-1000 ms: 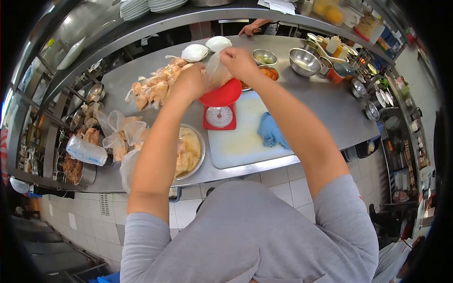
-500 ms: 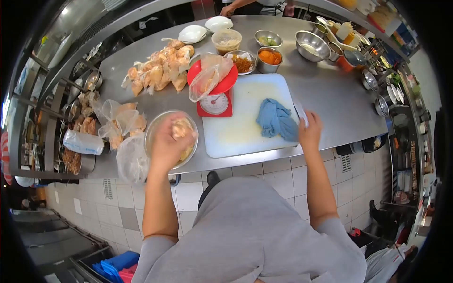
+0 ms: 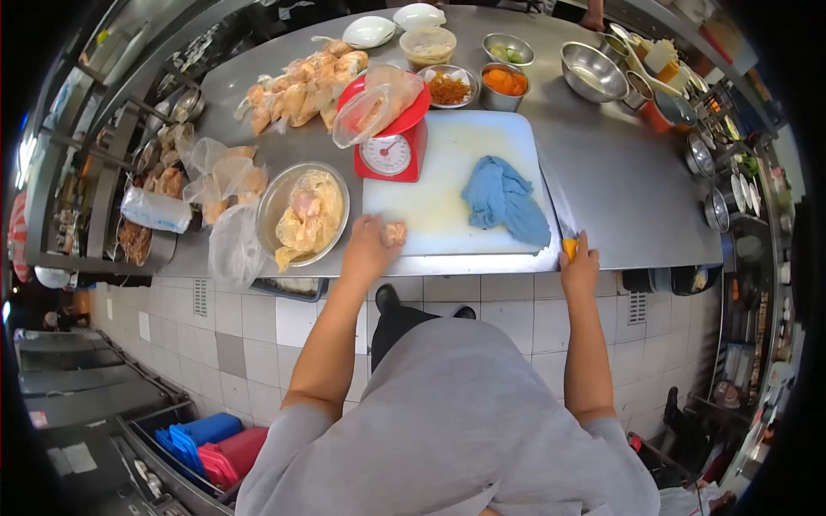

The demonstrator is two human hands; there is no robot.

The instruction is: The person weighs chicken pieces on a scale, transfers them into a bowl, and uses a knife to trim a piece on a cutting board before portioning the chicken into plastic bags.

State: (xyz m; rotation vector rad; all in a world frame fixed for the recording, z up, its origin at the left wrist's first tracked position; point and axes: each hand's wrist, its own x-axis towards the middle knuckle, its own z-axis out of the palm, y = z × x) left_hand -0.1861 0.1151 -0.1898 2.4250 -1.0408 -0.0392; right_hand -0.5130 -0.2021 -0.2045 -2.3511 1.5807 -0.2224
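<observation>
My left hand (image 3: 372, 246) holds a small piece of raw meat (image 3: 395, 233) at the lower left corner of the white cutting board (image 3: 422, 199). Close to its left is a metal bowl (image 3: 266, 225) of pale raw meat (image 3: 311, 212). Beyond the board's right edge, my right hand (image 3: 579, 263) is closed round the yellow handle of a knife (image 3: 558, 202), whose blade points away from me. A crumpled blue cloth (image 3: 501, 199) lies on the board. The red scale (image 3: 416, 148) bears a clear bag of meat (image 3: 376, 105).
Bagged meat (image 3: 297, 93) lies at the back left and more bags (image 3: 232, 176) lie left of the bowl. Behind the board stand containers of orange food (image 3: 505, 82) and shredded food (image 3: 449, 88). An empty metal bowl (image 3: 594, 72) is at the back right.
My left hand has moved right from over the bowl to the board's corner, with the meat piece. My right hand now grips the knife lower, nearer the table's edge. The view has shifted.
</observation>
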